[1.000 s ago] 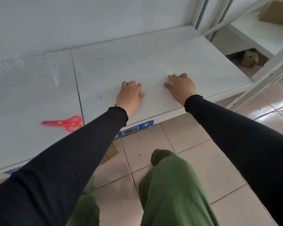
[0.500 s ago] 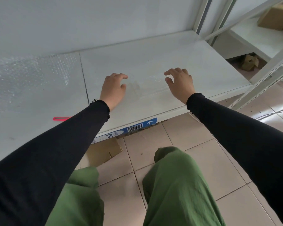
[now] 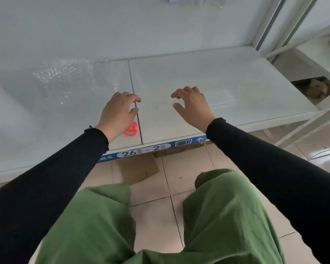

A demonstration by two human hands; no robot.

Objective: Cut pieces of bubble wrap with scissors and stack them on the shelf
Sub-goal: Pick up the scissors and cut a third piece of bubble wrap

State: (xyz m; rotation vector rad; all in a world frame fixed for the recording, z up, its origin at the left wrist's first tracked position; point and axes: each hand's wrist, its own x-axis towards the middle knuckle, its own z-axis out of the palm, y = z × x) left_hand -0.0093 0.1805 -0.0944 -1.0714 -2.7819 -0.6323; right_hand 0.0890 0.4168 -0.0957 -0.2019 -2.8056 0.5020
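1. Head view, the only one: your left hand (image 3: 117, 113) and right hand (image 3: 193, 106) hover over the shelf (image 3: 236, 77), fingers (image 3: 135, 99) apart and curled, holding nothing.

2. A second ago both palms lay flat, pressing a cut piece of wrap down on the right board. Now they are lifted off it and have drifted left. I read that as one piece stacked and a new cutting round about to begin.

3. That stack (image 3: 222, 101) shows only as a faint glossy patch just right of your right hand. Its edges blur into the white board, so you cannot count the layers.

4. The scissors (image 3: 131, 129) lie near the front edge, beside the seam between boards. Only the red handle loops show; your left wrist covers the blades. A second ago they lay in full view well left of your hand, so you are now closing on them.

5. The uncut wrap (image 3: 69, 80) spreads over the left board, its far left end washed out and cut off by the frame.

6. Motion blur softens both hands.
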